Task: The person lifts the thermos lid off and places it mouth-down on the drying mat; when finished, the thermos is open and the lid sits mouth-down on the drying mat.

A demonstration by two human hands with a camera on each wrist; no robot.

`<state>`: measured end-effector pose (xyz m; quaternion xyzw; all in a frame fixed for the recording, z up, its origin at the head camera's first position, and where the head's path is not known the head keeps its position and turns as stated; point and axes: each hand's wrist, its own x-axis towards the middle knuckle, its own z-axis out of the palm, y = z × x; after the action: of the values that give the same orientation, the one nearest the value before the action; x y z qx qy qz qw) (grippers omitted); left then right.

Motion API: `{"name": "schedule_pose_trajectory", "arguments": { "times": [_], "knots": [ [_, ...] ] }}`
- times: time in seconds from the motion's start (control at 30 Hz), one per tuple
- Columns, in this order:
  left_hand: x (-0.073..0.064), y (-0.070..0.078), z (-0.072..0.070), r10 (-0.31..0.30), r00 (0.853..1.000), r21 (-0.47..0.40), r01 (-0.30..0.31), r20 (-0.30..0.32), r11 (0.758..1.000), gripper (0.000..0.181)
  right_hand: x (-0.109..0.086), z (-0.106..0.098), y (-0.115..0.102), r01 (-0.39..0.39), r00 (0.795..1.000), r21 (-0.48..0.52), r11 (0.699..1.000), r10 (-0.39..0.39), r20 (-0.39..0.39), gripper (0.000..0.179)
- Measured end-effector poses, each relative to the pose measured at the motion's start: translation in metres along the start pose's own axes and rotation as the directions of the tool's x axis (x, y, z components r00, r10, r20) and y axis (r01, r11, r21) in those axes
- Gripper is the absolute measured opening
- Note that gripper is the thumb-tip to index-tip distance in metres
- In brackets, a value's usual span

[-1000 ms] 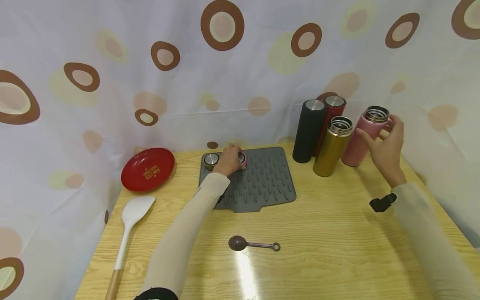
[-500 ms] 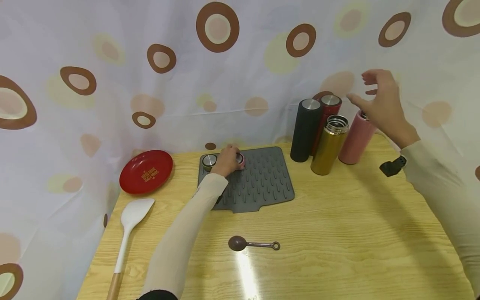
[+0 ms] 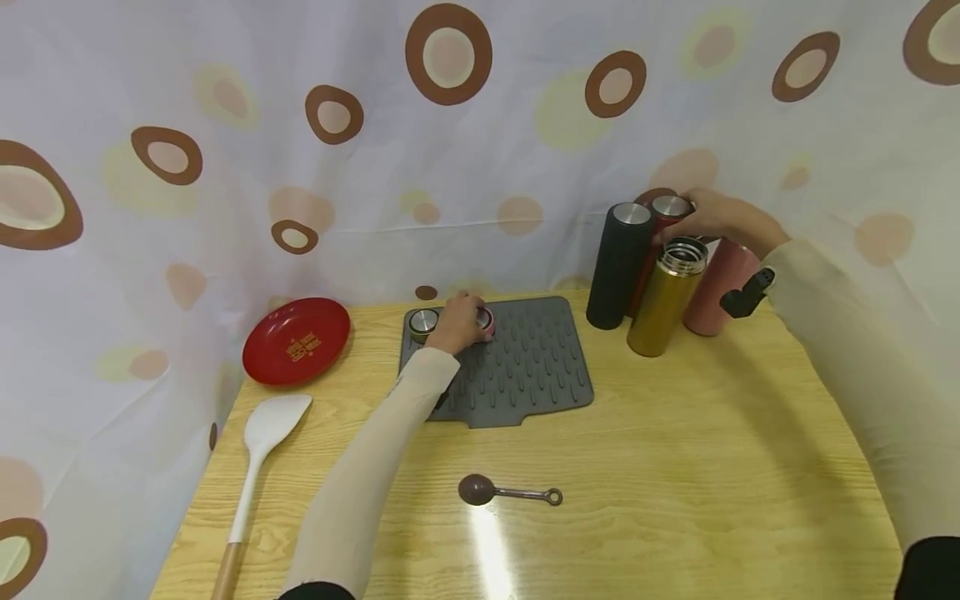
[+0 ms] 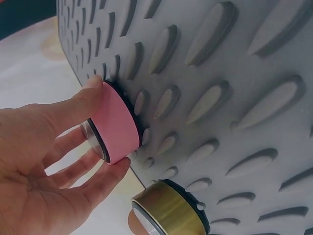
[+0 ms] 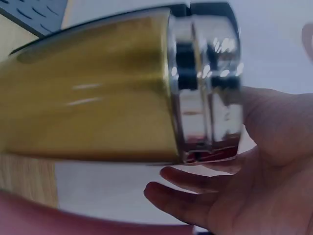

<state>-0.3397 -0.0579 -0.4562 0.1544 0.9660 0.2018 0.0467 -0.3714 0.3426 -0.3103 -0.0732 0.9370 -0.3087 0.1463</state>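
Note:
My left hand (image 3: 455, 325) pinches a pink flask lid (image 4: 116, 122) between thumb and fingers. The lid rests on the grey ridged mat (image 3: 517, 358), beside a gold lid (image 4: 171, 208). At the back right, my right hand (image 3: 708, 218) is about the top of the red flask (image 3: 670, 207), thumb in front and fingers at the right. In the right wrist view the lidless gold flask (image 5: 107, 88) hides most of the red one, so whether my fingers hold it is unclear. The pink flask (image 3: 720, 287) stands right of the gold one, partly behind my wrist.
A black flask (image 3: 619, 267) stands left of the red one. On the left lie a red plate (image 3: 296, 342) and a white spatula (image 3: 270, 425) with a wooden handle. A brown spoon (image 3: 477, 490) lies near the front. A patterned curtain (image 3: 480, 167) closes the back.
My right hand has let go of the pink flask, risen above it, and moved left and down to the red flask's top. My left hand has stayed at the pink lid.

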Motion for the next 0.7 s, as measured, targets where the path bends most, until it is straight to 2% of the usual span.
{"name": "schedule_pose_trajectory", "arguments": {
  "times": [0.17,0.23,0.33,0.43,0.5,0.57,0.63,0.67,0.7],
  "knots": [
    [-0.001,-0.003,-0.002,-0.002,1.0,-0.023,0.002,0.01,1.0,0.057,0.009,0.001,0.001,-0.089,0.996,0.004,0.996,0.088,0.03,0.086],
    [-0.001,-0.003,-0.003,-0.008,1.0,-0.031,0.008,0.018,0.999,0.057,0.011,0.002,0.003,-0.097,0.995,0.018,0.995,0.097,0.024,0.087],
    [-0.002,-0.004,-0.004,-0.017,1.0,-0.024,0.018,0.02,1.0,0.058,0.012,0.005,0.004,-0.049,0.999,0.069,0.996,0.05,-0.006,0.08],
    [-0.001,-0.007,-0.003,-0.022,1.0,-0.019,0.022,0.015,1.0,0.059,0.011,0.007,0.003,-0.016,0.997,0.101,0.995,0.024,-0.075,0.075],
    [0.0,-0.008,-0.002,-0.023,1.0,-0.019,0.023,0.011,1.0,0.059,0.007,0.004,0.0,0.004,0.99,0.116,0.993,0.012,-0.139,0.08],
    [0.001,-0.009,-0.001,-0.023,1.0,-0.026,0.023,0.007,0.999,0.059,-0.002,-0.004,-0.007,-0.016,0.974,0.129,0.992,0.045,-0.223,0.087],
    [0.001,-0.009,-0.001,-0.012,1.0,-0.021,0.012,0.006,1.0,0.059,-0.017,-0.016,-0.016,-0.012,0.944,0.198,0.98,0.076,-0.321,0.088],
    [0.002,-0.008,-0.001,-0.006,1.0,-0.021,0.006,0.006,1.0,0.059,-0.026,-0.024,-0.021,0.02,0.921,0.256,0.967,0.082,-0.381,0.086],
    [0.002,-0.008,-0.001,-0.001,1.0,-0.022,0.001,0.008,1.0,0.059,-0.036,-0.03,-0.028,0.061,0.886,0.319,0.946,0.096,-0.453,0.082]
  ]
}}
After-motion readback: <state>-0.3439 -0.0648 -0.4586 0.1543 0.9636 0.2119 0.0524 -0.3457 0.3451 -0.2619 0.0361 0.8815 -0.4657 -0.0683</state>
